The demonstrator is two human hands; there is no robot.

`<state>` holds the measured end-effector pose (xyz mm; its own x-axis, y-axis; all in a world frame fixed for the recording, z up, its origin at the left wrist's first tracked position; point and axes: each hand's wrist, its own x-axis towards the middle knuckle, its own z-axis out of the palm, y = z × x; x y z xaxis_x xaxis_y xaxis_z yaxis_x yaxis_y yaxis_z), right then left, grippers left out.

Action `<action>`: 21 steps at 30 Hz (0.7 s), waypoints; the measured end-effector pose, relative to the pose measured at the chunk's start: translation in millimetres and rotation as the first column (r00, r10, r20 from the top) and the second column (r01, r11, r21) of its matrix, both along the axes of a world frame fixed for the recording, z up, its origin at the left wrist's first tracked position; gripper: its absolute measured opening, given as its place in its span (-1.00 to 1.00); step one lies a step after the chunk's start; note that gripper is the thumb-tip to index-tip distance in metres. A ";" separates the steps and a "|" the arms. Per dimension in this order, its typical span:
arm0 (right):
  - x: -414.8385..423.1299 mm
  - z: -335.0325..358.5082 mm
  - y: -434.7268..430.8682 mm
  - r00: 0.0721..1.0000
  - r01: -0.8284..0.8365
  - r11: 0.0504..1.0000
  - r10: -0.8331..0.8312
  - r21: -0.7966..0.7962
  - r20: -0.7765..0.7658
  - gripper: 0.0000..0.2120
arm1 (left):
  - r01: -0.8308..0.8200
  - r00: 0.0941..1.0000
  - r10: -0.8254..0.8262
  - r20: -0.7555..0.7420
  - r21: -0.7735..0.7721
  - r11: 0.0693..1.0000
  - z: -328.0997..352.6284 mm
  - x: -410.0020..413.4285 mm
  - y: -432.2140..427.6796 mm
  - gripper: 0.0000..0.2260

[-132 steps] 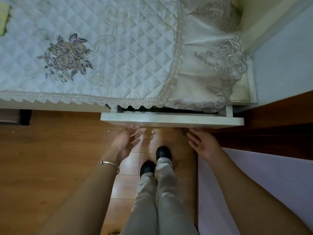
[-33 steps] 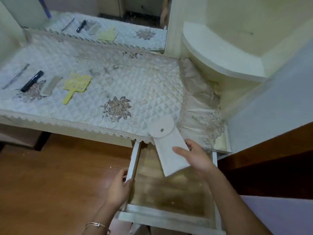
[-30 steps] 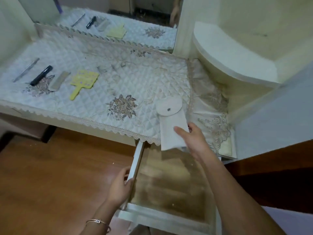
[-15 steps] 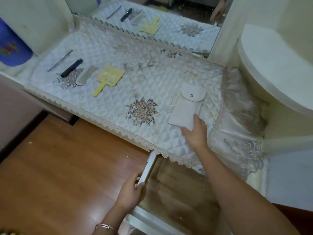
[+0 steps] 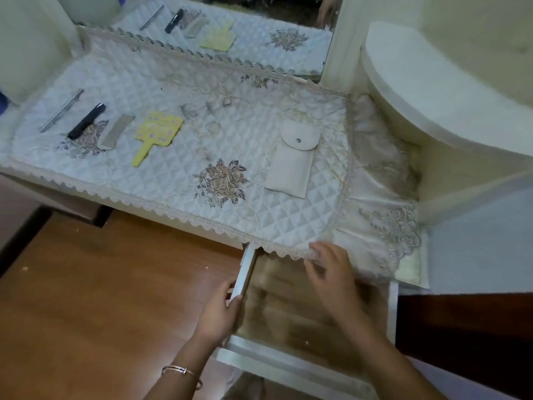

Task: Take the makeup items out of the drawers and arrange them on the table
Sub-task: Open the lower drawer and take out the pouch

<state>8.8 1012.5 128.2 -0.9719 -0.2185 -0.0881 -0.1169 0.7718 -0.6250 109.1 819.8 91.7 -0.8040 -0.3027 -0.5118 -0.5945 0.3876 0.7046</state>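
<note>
1. Brown wooden floor (image 5: 101, 298) lies nearest, on the left, below the desk (image 5: 57, 194).
2. A white open drawer with a brown wooden bottom (image 5: 288, 360) sticks out from under the desk.
3. The left hand (image 5: 217, 314) has a thin silver bracelet (image 5: 181, 372) on its wrist. It grips the left side wall of the drawer, and its fingers (image 5: 230, 287) curl over the top of that wall.
4. The right hand (image 5: 331, 280) is over the drawer, close to the front of the desk. Its fingers (image 5: 323, 249) are loose and spread, and they hold nothing. The hand is blurry, so I cannot tell if the tips touch the lace.
5. A white quilted cloth with a lace edge (image 5: 161, 82) covers the desk. A brown sewn flower (image 5: 220, 181) is on it.
6. Just right of the flower lies a flat white soft pouch with a round flap and a metal snap (image 5: 294, 166).
7. Well apart from it, to the left, four things lie in a row:
   - a yellow flat paddle with a short handle (image 5: 157, 134)
   - a grey comb (image 5: 115, 131)
   - a black tube (image 5: 86, 121)
   - a thin silver stick (image 5: 62, 110)
8. At the back, a wall mirror (image 5: 259, 33) shows the same things. A rounded white shelf (image 5: 418, 82) stands on the right.
</note>
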 end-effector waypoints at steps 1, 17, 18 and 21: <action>24.6 -4.0 13.2 0.999 0.039 0.999 -0.039 0.037 0.018 -0.71 | 0.021 1.000 -0.021 -0.004 -0.009 1.000 0.3 1.3 -0.9 -0.68; 195.4 -47.7 79.5 0.986 0.092 0.936 -0.134 0.339 0.102 -0.72 | 0.391 0.920 -0.388 -0.059 0.044 0.919 12.1 79.4 -29.8 -0.35; 195.5 -48.3 79.6 0.989 0.088 0.933 -0.125 0.350 0.082 -0.70 | 0.411 0.911 -0.409 -0.058 0.036 0.911 13.2 78.1 -30.3 -0.33; 192.6 -47.1 78.5 0.987 0.108 0.925 -0.143 0.364 0.069 -0.66 | 0.422 0.906 -0.420 -0.051 0.039 0.906 9.2 71.3 -33.6 -0.33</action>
